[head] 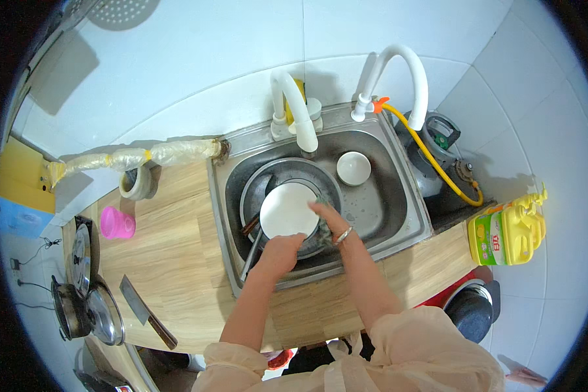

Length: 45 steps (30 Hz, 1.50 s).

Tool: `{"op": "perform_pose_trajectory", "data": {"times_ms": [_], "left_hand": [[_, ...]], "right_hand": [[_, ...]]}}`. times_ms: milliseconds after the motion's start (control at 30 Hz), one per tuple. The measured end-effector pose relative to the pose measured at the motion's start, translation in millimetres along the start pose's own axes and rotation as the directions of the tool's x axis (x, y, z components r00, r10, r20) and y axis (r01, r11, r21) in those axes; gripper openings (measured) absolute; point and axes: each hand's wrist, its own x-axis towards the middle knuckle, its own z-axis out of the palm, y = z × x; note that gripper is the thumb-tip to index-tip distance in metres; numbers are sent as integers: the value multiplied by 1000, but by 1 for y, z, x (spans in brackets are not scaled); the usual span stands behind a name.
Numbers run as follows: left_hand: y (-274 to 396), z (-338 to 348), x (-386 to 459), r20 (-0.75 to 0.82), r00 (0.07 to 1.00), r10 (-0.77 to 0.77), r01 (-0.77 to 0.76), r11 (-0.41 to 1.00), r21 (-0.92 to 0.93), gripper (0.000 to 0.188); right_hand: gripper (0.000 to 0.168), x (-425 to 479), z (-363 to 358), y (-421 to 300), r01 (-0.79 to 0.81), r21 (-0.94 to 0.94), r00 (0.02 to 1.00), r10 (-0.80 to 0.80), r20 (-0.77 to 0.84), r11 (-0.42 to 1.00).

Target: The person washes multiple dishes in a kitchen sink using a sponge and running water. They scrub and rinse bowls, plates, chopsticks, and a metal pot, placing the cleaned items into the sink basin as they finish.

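Note:
My left hand [283, 252] grips the near edge of a white plate or shallow bowl [286, 208]. At its right rim is my right hand [330, 218], holding what looks like a dark green scouring pad that is partly hidden. Below the white dish sits a round metal basin [255, 183] inside the stainless steel sink [387, 215]. A utensil with a metal handle [253, 255] and some brown chopsticks [250, 224] lean in the basin. To the right, a small white bowl [354, 169] rests on the sink floor.
Two white faucets [299, 112] [397, 54] arch over the sink's back. A cleaver [144, 308] lies on the wooden counter [176, 255] at left, near a pink cup [117, 223] and pot lids [105, 313]. Right of the sink stand a gas cylinder [421, 152] and yellow jugs [509, 230].

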Motion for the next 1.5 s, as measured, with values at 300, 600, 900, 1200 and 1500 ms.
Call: {"op": "perform_pose_trajectory", "data": {"times_ms": [300,600,900,1200,1500], "left_hand": [[-24,8,6,-678,682,-275,14,931,-364,48],[-21,-7,-1,31,683,-729,43,-2,-999,57],[-42,13,-2,-421,427,-800,94,503,-859,44],[-36,23,-4,-540,476,-694,10,619,-786,46],[-15,33,9,-252,671,-698,46,378,-925,50]], "right_hand": [[31,-22,12,-3,-121,284,992,123,12,951],[50,29,23,3,-37,-657,970,-131,-205,753],[33,54,30,30,144,-954,935,-279,218,-262],[52,13,54,7,213,-718,938,-344,-39,662],[25,22,75,17,324,-634,934,-344,97,702]]}}
